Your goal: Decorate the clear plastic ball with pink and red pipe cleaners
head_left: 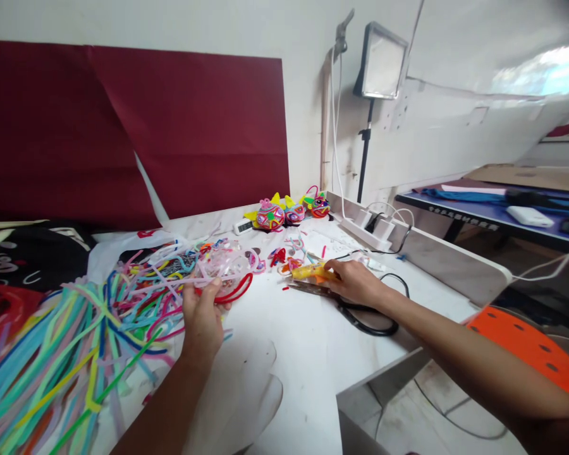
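My left hand (203,319) is closed around a red pipe cleaner (234,292) bent into a loop, held over a heap of coloured pipe cleaners (90,335) on the white table (308,354). My right hand (355,281) reaches out to the right and grips a yellow glue gun (310,272) lying on the table. A black cable (374,322) curls under that wrist. A pale pink tangle of pipe cleaners (222,262) lies just beyond my left hand.
Three finished colourful fish figures (289,213) stand at the table's back edge near a small white device (242,226). A white power strip (367,230) with plugs lies at the back right. A lamp on a stand (379,63) rises behind. An orange stool (531,344) stands right.
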Tool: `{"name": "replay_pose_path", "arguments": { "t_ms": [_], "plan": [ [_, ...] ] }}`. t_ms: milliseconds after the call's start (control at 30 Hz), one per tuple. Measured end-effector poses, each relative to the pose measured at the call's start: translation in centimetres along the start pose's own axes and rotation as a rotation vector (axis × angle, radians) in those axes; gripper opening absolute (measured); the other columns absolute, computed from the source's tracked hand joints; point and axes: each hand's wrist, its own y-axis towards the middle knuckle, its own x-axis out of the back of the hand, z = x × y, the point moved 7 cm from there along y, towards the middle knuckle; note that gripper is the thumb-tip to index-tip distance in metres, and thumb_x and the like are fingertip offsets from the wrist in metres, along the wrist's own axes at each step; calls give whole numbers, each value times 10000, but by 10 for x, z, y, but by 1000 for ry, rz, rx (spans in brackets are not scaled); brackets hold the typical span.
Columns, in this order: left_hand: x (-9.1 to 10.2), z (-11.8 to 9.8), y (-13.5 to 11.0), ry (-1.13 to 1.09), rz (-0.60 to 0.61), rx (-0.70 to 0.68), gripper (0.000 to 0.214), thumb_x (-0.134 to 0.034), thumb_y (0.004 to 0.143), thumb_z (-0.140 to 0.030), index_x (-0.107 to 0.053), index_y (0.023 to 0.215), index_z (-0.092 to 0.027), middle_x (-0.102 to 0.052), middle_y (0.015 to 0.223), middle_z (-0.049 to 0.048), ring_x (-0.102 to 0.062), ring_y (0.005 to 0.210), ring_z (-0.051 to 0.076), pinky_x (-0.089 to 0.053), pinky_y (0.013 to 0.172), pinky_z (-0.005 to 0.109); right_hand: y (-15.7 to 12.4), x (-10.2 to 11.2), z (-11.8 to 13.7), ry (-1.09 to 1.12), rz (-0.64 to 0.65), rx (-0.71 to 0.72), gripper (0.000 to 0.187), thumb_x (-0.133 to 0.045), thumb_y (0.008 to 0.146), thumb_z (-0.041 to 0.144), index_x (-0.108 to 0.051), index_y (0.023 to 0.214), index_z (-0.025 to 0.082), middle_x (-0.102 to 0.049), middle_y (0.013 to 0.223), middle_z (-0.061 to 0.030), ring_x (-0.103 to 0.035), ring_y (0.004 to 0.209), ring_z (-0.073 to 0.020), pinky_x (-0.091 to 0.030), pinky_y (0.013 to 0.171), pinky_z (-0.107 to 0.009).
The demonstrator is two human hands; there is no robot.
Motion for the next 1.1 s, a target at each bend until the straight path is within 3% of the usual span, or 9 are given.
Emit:
{"name": "replay_pose_path", "arguments": {
  "t_ms": [167, 400, 567, 767, 967, 1100],
  "plan": [
    [0, 1, 0, 12, -8, 23, 225, -694, 659, -235, -535, 816, -210, -535, 736, -54, -509, 539, 74, -403, 391, 144, 14, 14, -15, 39, -103, -37, 376, -552, 838, 217, -545, 1210, 166, -727, 902, -79, -660, 771, -205, -373, 629, -249],
    [3, 1, 2, 6, -28, 21, 266, -706, 632, -237, -557, 851, -207, -532, 723, -55, -505, 535, 79, -395, 393, 159, 60, 12, -27, 45, -142, -97, 334, -610, 827, 272, -559, 1147, 193, -720, 840, -54, -637, 752, -201, -358, 619, -246],
    [2, -1, 2, 32, -12, 8, 282, -718, 620, -249, -579, 861, -201, -542, 732, -52, -498, 535, 78, -392, 396, 162, 74, 11, -46, 11, -152, -236, 324, -561, 858, 240, -539, 1174, 175, -719, 939, -99, -652, 853, -231, -385, 648, -262],
    [1, 2, 2, 20, -10, 30, 276, -708, 646, -252, -581, 887, -206, -553, 768, -46, -504, 546, 73, -392, 400, 152, 83, -5, -60, -25, -105, -372, 336, -564, 872, 205, -531, 1203, 157, -693, 1017, -140, -655, 944, -267, -457, 715, -305],
    [5, 5, 5, 34, -26, 33, 306, -713, 655, -262, -599, 935, -212, -574, 822, -32, -521, 580, 91, -408, 381, 157, 101, -19, -60, -11, -57, -431, 327, -570, 933, 326, -560, 1216, 162, -602, 1187, -92, -623, 991, -214, -537, 831, -414],
    [6, 6, 4, 37, -26, 28, 353, -712, 657, -258, -615, 994, -220, -572, 830, -31, -524, 581, 92, -396, 373, 155, 111, -25, -59, 2, -42, -450, 328, -573, 932, 323, -560, 1219, 166, -589, 1216, -93, -616, 1014, -219, -535, 845, -424]
  ]
}}
